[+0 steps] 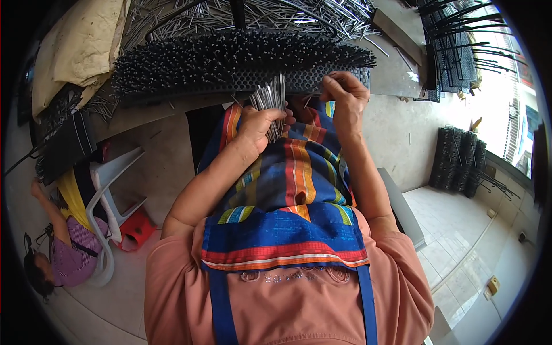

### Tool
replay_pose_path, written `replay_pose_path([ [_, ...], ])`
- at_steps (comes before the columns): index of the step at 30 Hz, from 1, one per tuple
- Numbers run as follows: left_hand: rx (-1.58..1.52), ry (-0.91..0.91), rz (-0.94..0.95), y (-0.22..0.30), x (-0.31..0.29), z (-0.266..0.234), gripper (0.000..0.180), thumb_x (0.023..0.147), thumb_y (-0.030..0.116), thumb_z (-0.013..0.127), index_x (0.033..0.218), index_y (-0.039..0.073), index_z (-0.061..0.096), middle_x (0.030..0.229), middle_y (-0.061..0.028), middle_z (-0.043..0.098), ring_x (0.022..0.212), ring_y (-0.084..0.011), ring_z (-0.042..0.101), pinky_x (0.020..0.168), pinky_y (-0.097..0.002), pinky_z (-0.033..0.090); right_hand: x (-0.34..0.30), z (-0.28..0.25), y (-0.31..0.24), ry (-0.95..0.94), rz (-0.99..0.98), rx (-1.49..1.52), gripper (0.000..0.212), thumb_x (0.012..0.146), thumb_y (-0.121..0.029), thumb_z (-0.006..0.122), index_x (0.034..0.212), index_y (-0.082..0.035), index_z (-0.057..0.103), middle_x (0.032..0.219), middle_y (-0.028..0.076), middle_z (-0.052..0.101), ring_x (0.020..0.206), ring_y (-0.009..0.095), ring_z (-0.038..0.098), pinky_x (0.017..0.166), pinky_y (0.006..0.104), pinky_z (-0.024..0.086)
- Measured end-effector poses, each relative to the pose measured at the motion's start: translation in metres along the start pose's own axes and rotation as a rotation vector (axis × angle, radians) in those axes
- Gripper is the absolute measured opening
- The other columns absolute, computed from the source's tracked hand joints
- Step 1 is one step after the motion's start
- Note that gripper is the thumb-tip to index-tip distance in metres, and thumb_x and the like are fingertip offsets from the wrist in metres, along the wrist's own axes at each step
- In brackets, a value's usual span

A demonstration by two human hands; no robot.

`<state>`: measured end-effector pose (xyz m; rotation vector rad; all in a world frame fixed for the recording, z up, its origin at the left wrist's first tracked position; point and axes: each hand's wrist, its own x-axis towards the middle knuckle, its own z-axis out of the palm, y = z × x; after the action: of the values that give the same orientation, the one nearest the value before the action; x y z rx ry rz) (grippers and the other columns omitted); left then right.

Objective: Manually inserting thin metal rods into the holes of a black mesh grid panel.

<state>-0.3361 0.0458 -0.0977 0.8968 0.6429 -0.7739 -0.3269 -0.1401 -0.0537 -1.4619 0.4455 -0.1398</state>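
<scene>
My left hand is wrapped round an upright bundle of thin shiny metal rods, in front of the near edge of a black perforated plate. Dark rods stand densely in the plate's holes over most of its length, while bare holes show along the near middle and right. At the plate's right end, my right hand is raised with thumb and fingers pinched together. Whatever lies between those fingertips is too small to make out.
Loose metal rods cover the table behind the plate. A tan sack lies at far left. Racks of black rods stand at far right, with dark bundles on the floor. At left another person sits in a grey chair.
</scene>
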Motion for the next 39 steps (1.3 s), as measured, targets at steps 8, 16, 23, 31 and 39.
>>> replay_pose_path([
  [8,-0.004,0.007,0.054,-0.001,-0.006,0.013,0.013,0.078,-0.006,0.064,0.090,-0.004,0.067,0.081,-0.0150,0.071,0.067,-0.0254,0.071,0.053,-0.0339,0.056,0.028,-0.004,0.013,0.015,-0.537,-0.282,0.007,0.081,0.008,0.069,0.086,0.003,0.069,0.080,0.004,0.066,0.066,0.009,0.062,0.060,0.0214,0.050],
  [16,-0.088,0.062,0.034,0.004,0.006,0.023,0.009,0.077,-0.005,0.066,0.087,-0.005,0.067,0.078,-0.0144,0.071,0.065,-0.0245,0.070,0.053,-0.0334,0.056,0.031,-0.003,0.015,-0.026,-0.634,-0.520,0.009,0.077,0.008,0.071,0.084,0.003,0.069,0.081,0.005,0.067,0.067,0.009,0.063,0.061,0.0212,0.050],
  [23,-0.093,0.055,0.027,-0.001,0.006,0.017,0.007,0.078,-0.002,0.067,0.084,-0.004,0.067,0.077,-0.0141,0.071,0.063,-0.0232,0.070,0.053,-0.0321,0.055,0.027,0.010,0.010,0.094,-0.593,-0.548,0.011,0.075,0.003,0.075,0.085,0.000,0.071,0.082,0.005,0.068,0.070,0.010,0.064,0.061,0.0236,0.050],
  [31,-0.052,-0.003,0.055,0.003,-0.011,0.006,0.010,0.076,-0.003,0.068,0.086,-0.003,0.068,0.077,-0.0142,0.071,0.062,-0.0229,0.069,0.052,-0.0320,0.055,0.024,0.005,0.008,0.071,-0.639,-0.755,0.020,0.073,0.001,0.076,0.092,-0.004,0.072,0.077,0.004,0.065,0.067,0.011,0.064,0.060,0.0238,0.050],
  [39,-0.050,-0.131,0.056,0.004,-0.023,-0.003,0.018,0.076,-0.005,0.066,0.094,-0.003,0.068,0.084,-0.0145,0.071,0.067,-0.0238,0.069,0.059,-0.0333,0.057,0.022,0.007,-0.008,-0.077,-0.574,-0.757,0.015,0.076,-0.006,0.076,0.090,-0.003,0.070,0.072,0.004,0.065,0.062,0.010,0.061,0.055,0.0237,0.046],
])
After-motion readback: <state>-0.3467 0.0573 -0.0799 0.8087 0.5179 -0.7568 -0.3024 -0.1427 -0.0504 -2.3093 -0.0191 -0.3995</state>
